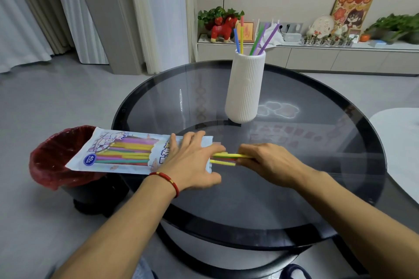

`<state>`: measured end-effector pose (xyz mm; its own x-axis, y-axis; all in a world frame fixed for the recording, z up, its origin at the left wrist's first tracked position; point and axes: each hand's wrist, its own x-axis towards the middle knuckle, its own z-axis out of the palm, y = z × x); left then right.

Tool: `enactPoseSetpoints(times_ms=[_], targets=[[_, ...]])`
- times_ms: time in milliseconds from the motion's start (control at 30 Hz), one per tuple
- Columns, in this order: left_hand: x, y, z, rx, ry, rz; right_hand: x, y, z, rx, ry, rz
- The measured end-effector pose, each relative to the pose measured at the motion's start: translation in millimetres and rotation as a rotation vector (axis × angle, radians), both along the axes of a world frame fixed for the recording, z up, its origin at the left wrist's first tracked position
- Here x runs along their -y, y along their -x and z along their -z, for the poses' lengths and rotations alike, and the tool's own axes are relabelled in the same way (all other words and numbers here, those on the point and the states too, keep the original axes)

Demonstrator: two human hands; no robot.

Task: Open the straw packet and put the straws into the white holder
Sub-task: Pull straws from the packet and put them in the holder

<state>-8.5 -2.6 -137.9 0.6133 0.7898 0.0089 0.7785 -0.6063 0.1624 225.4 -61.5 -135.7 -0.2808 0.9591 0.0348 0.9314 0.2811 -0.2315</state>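
The left hand (192,161) is lying flat over the open end of the straw packet (127,150), fingers spread wide and pressing it down, the thumb reaching along the packet's near edge. A red cord bracelet (166,180) is sitting on that wrist. The right hand (269,163) is pinching a small bunch of straws (226,158) just outside the packet's mouth, its fingers curled narrow around them; I am counting two yellow ones clearly, with a red and a green showing between them, though the exact number in the grip is hard to tell.

The packet is a long white printed bag with a clear window, and yellow, purple, pink, red and green straws are showing through it. It is lying across the left edge of the round glass table (317,165), its closed end sticking out past the rim and hanging over a bin lined with a red bag (52,163) on the floor.

The white holder (246,88), a tall ribbed vase, is standing upright towards the far side of the table, well apart from both hands. Five straws are already leaning in it (256,41): one blue, one yellow with a pink tip, one green and two purple.
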Motion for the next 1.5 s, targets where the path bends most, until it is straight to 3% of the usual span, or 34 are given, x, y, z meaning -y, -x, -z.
enactPoseSetpoints(times_ms=[167,333,433,567,700,900,1033,1133,1267,1500], targets=[[2.7,-5.6,-1.5,0.014,-0.003,-0.005,13.6,-0.3,-9.9,-0.123,0.101,0.056],[3.9,-14.4,-1.0,0.007,0.012,-0.007,9.1,31.2,7.6,0.167,-0.059,0.057],[4.7,-12.5,-1.4,0.021,0.006,0.004,6.0,36.3,14.8,0.235,-0.130,0.025],[4.7,-5.5,-0.9,0.023,-0.018,0.003,7.9,23.9,-0.2,0.243,-0.016,-0.035],[1.6,0.4,-1.7,-0.020,-0.037,-0.018,14.4,-1.5,-19.3,0.176,0.131,0.040],[4.3,-7.5,-3.4,-0.139,-0.084,0.041,34.4,-30.9,-36.3,-0.427,0.502,0.084],[5.2,-10.5,-4.5,-0.043,-0.078,0.057,46.0,-69.4,-41.0,-1.151,0.808,0.005],[3.3,-11.8,-3.4,0.037,-0.120,0.008,49.1,-81.2,-30.5,-1.661,0.885,0.018],[3.3,-17.5,-5.1,0.098,-0.217,-0.066,42.4,-34.6,-13.9,-1.774,0.740,0.033],[18.3,-31.3,-3.9,0.107,-0.298,-0.007,12.6,55.1,-4.3,-1.477,0.062,0.467]])
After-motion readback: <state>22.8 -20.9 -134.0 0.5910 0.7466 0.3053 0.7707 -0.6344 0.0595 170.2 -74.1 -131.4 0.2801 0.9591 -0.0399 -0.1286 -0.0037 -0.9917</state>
